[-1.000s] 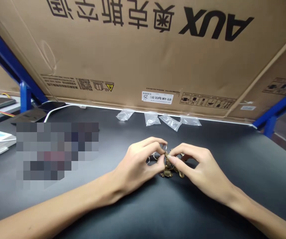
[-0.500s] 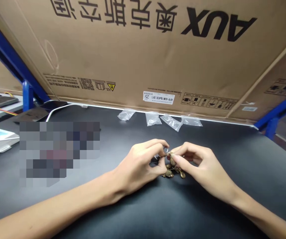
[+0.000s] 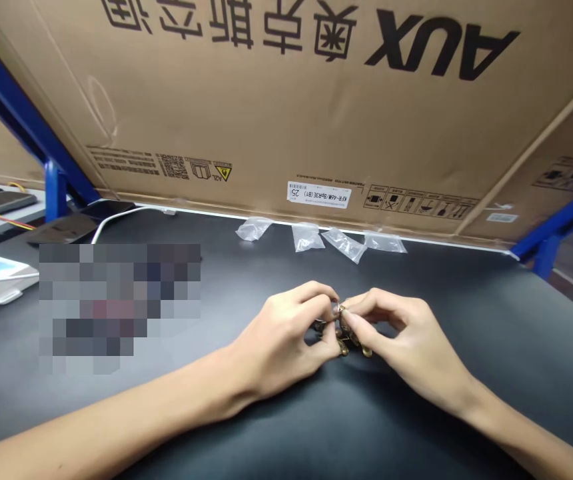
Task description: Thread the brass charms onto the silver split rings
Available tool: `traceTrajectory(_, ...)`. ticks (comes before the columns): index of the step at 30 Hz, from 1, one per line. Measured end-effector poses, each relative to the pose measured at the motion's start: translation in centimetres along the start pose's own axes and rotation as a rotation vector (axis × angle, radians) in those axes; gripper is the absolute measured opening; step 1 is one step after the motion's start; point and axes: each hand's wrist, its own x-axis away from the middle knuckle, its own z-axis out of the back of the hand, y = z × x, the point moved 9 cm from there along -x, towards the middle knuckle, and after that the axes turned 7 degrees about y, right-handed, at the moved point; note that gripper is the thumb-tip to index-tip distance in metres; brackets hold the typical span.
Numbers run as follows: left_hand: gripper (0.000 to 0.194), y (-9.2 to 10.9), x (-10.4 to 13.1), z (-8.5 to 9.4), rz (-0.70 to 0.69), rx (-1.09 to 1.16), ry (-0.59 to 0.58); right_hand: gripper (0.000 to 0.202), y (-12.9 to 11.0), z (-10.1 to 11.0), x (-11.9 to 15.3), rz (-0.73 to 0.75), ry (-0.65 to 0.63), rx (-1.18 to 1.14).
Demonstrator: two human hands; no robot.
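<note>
Grip of left hand (image 3: 286,333): pinching metal ring (image 3: 337,309); right hand (image 3: 406,337): pinching brass charm (image 3: 346,325); other charms (image 3: 366,351) just below, on dark surface (image 3: 276,440).

Glare on tabletop (image 3: 216,310), 1 pixelated patch (image 3: 111,293), right edge seemingly blurred.
</note>
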Motion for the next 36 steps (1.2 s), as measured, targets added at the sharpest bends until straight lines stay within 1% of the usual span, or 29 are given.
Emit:
traceTrajectory(6, 0.011, -0.1, 0.0, 0.0, 0.018, 0.019, 0.017, 0.016, -1.0, 0.1, 0.2, 0.101, 0.026, 0.118)
traceTrajectory(10, 0.011, -0.4, -0.1, 0.0, 0.041, 0.052, 0.014, 0.014, -1.5, 0.4, 0.3, 0.163, 0.065, 0.153)
traceTrajectory(13, 0.011, -0.3, -0.1, 0.0, 0.032, 0.073, 0.014, 0.012, -1.9, 0.5, 0.4, 0.206, 0.078, 0.171)
traceTrajectory(17, 0.011, -0.2, -0.2, 0.3, 0.017, 0.074, 0.033, 0.013, -2.2, 0.2, 0.4, 0.238, 0.070, 0.182)
traceTrajectory(22, 0.012, 0.3, -0.3, 0.4, -0.022, 0.064, 0.041, 0.012, -2.2, 0.0, 0.4, 0.233, 0.044, 0.179)
traceTrajectory(26, 0.008, 0.5, -0.1, 0.2, -0.078, -0.014, 0.018, 0.011, -2.0, 0.0, 0.5, 0.234, 0.031, 0.193)
traceTrajectory(32, 0.007, 1.6, 0.2, 0.2, -0.312, -0.233, 0.018, 0.012, -1.9, 0.0, 0.6, 0.256, 0.017, 0.208)
traceTrajectory(36, 0.009, 2.2, 0.1, 0.2, -0.388, -0.288, -0.005, 0.015, -2.3, -0.2, 0.5, 0.270, -0.009, 0.196)
